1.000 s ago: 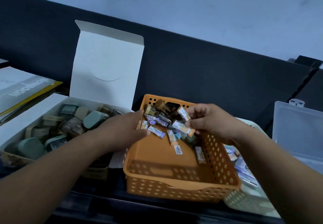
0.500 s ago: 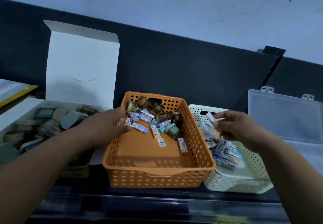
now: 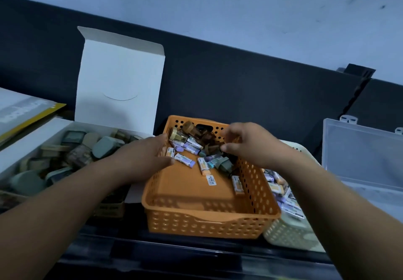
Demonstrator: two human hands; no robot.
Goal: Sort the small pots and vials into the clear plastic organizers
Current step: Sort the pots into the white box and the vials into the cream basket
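Back from the white basket [image 3: 290,234], our right hand [image 3: 250,144] curls over the vials [image 3: 196,148] in the orange basket [image 3: 209,216], grip unclear. Our left hand [image 3: 144,157] lies loosely open on its rim. Grabbing blind could knock vials loose.

We've got one view only, a wide-angle head cam, looking fwd and down, close in over the orange basket [image 3: 209,194] at frame centre. Both forearms enter from 6 o'clock. White box [image 3: 54,131] sits at 9 o'clock, clear organizer [image 3: 362,153] at 3, wall at 12. No 2nd view, so nothing's shared.
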